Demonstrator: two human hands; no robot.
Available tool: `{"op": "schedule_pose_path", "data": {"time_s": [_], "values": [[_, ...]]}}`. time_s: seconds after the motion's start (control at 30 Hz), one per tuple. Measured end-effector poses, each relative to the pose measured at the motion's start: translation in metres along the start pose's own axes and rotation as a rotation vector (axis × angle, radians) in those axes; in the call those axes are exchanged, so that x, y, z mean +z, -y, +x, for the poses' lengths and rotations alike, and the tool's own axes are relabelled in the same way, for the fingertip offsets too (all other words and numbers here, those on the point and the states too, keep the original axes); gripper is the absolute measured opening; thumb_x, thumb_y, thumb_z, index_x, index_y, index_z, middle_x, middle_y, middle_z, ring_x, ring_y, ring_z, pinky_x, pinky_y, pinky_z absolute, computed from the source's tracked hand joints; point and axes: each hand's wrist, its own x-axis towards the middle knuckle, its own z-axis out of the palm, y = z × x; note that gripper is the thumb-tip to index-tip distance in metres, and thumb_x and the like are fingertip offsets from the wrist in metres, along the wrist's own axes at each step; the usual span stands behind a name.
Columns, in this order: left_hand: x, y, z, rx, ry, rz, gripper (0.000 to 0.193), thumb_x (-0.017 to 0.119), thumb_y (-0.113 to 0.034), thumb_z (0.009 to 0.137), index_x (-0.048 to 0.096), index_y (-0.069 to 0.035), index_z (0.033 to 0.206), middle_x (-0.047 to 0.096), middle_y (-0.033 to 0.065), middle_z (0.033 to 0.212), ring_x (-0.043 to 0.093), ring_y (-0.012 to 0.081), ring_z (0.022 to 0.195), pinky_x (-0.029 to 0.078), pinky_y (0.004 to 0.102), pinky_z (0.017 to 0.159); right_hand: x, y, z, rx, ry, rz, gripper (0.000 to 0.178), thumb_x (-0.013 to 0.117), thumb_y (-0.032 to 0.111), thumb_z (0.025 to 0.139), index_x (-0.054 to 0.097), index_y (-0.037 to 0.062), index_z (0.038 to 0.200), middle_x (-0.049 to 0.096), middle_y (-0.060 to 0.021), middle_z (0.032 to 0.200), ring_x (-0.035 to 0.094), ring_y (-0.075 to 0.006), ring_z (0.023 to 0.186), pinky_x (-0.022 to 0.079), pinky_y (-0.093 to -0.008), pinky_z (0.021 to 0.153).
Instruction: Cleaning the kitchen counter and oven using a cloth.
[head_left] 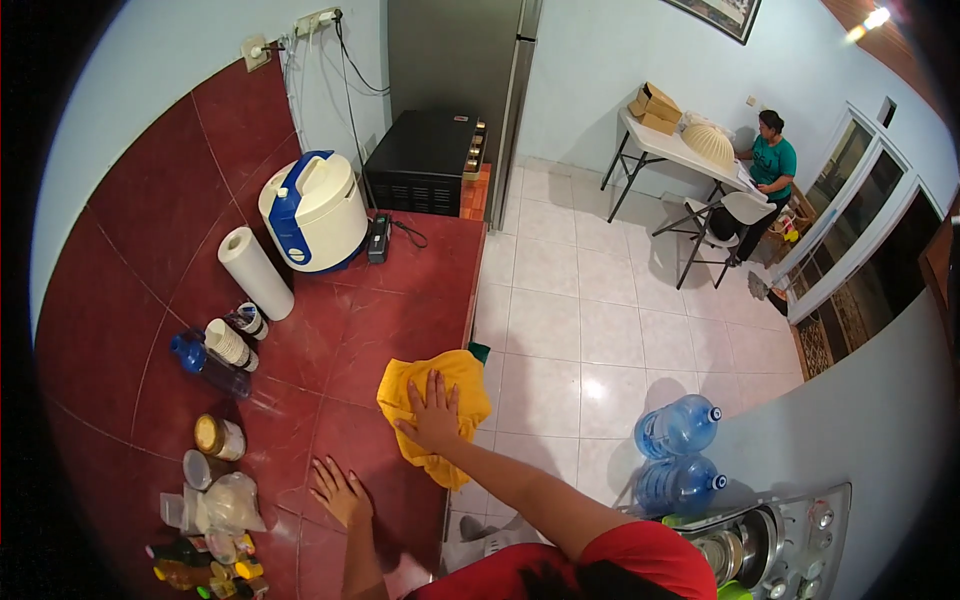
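My right hand (432, 424) lies flat with its fingers stretched out, pressing on a yellow cloth (466, 388). That cloth is spread, with some folds, over the edge of a dark red tiled counter (400, 320), and part of it hangs past the edge. To the left, my left hand (343, 495) rests palm down on the counter, fingers apart, holding nothing. A small dark green piece (480, 352) shows at the counter's edge by the cloth's far corner; its kind is unclear.
Along the wall stand a rice cooker (318, 215), paper towel roll (256, 272), stacked cups (230, 343), a bottle (208, 366) and several jars (220, 437). A black oven (425, 160) is beyond. Water jugs (678, 427) are at right. Another person (773, 160) is by a far table (680, 150).
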Motion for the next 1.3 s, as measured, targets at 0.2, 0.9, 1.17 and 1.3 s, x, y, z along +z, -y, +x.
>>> {"op": "schedule_pose_path", "data": {"time_s": [0.2, 0.9, 1.17, 1.3], "values": [[0.0, -0.006, 0.003, 0.012, 0.008, 0.0, 0.058, 0.038, -0.03, 0.103, 0.025, -0.015, 0.157, 0.016, 0.0097, 0.166, 0.019, 0.0293, 0.151, 0.009, 0.0572, 0.12, 0.016, 0.007, 0.02, -0.029, -0.065, 0.012, 0.082, 0.046, 0.061, 0.094, 0.025, 0.0123, 0.157, 0.013, -0.0312, 0.16, 0.012, -0.0443, 0.15, 0.01, -0.0585, 0.119], [0.017, 0.012, 0.007, -0.019, -0.122, -0.294, 0.057, 0.021, -0.034, 0.106, 0.027, -0.005, 0.155, 0.03, 0.0123, 0.161, 0.027, 0.0265, 0.149, 0.01, 0.0502, 0.122, 0.002, 0.031, -0.085, -0.844, 0.29, 0.374, 0.088, 0.066, 0.051, 0.085, 0.027, 0.0149, 0.156, 0.013, -0.0196, 0.164, 0.009, -0.0337, 0.153, 0.009, -0.0494, 0.121], [0.019, 0.015, 0.004, -0.048, -0.094, -0.27, 0.057, 0.021, -0.034, 0.107, 0.028, -0.005, 0.155, 0.029, 0.0105, 0.161, 0.026, 0.0261, 0.149, 0.01, 0.0499, 0.122, -0.053, 0.031, -0.084, -0.303, 0.317, 0.136, 0.112, 0.07, 0.074, 0.068, 0.027, 0.021, 0.156, 0.016, -0.0159, 0.164, 0.007, -0.0333, 0.153, 0.004, -0.0675, 0.115], [0.018, 0.014, 0.004, -0.029, -0.109, -0.269, 0.057, 0.02, -0.035, 0.107, 0.029, -0.005, 0.154, 0.029, 0.0105, 0.161, 0.027, 0.0265, 0.149, 0.011, 0.0494, 0.122, -0.031, 0.016, -0.06, -0.381, 0.299, 0.164, 0.097, 0.065, 0.071, 0.076, 0.03, 0.0267, 0.155, 0.016, -0.0115, 0.165, 0.008, -0.031, 0.153, 0.006, -0.0647, 0.117]]}}
